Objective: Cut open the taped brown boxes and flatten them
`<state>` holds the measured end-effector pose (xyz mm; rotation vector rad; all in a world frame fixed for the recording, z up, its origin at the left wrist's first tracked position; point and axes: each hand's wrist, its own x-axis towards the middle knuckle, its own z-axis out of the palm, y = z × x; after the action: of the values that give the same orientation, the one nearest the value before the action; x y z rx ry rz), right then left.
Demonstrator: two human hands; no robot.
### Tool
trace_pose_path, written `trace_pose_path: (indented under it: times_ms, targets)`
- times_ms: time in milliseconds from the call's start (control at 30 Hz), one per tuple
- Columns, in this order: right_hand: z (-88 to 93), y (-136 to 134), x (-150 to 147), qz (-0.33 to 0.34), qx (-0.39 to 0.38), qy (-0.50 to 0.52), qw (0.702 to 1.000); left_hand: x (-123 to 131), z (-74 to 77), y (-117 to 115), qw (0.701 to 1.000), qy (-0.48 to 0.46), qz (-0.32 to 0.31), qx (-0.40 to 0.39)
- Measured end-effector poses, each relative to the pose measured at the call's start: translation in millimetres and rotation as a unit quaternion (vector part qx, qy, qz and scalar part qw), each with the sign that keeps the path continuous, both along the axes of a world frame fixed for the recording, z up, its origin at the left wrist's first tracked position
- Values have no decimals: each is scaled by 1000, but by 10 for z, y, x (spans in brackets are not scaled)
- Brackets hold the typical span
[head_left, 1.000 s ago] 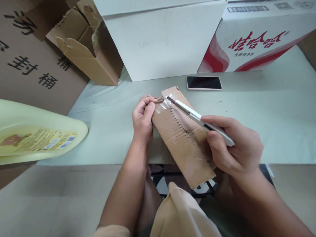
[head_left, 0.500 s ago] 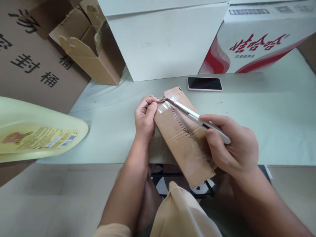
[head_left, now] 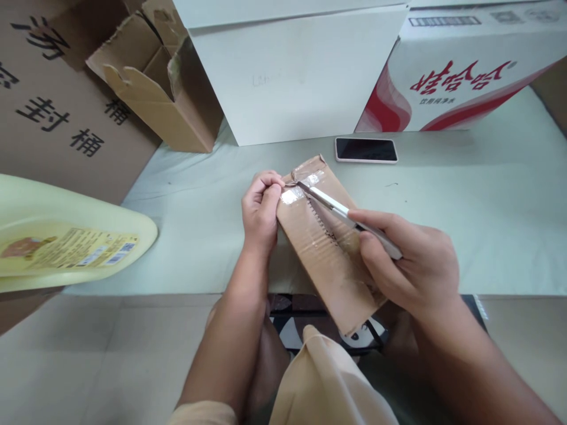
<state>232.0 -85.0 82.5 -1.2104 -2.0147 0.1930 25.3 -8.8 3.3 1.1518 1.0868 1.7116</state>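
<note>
A small brown cardboard box (head_left: 325,265), sealed with clear tape, lies tilted at the table's front edge, its near end sticking out over the edge. My left hand (head_left: 262,203) is closed on the box's far left corner, fingers pinching the torn cardboard there. In my right hand (head_left: 410,257) is a utility knife (head_left: 339,208) with a white and grey handle. Its blade tip touches the box near the pinched corner, beside the strip of tape. A ragged perforated seam runs down the middle of the box's top face.
Behind the box a phone (head_left: 366,150) lies flat on the pale green cloth (head_left: 478,224). White cartons (head_left: 301,82) stand along the back, with an opened brown carton (head_left: 177,118) to their left. A yellow jug (head_left: 75,236) lies at the left.
The knife and my right hand have shifted slightly left, with the blade tip still at the torn corner. My left hand keeps its hold on the box.
</note>
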Motion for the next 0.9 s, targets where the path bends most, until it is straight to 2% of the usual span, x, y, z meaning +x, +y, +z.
trace_pose_path:
  times_ms: [100, 200, 333, 433, 533, 667, 900]
  targets:
    - [-16, -3, 4, -4, 9, 8, 1000, 2, -22, -12, 1000, 10, 4, 6]
    - [-74, -43, 13, -40, 70, 31, 996, -19, -40, -26, 999, 36, 0, 11]
    - [-143, -81, 33, -72, 137, 36, 987, -78, 17, -29, 982, 165, 38, 80]
    - [-128, -62, 41, -51, 129, 27, 990, -114, 112, -25, 968, 218, 71, 103]
    - [-79, -24, 41, -15, 95, 16, 995, -117, 174, -20, 978, 194, 45, 70]
    - [-34, -6, 43, 6, 72, 8, 997, -101, 172, -7, 986, 166, 7, 30]
    - [-5, 7, 47, 35, 59, 2, 998, -137, 154, -27, 985, 166, -11, 38]
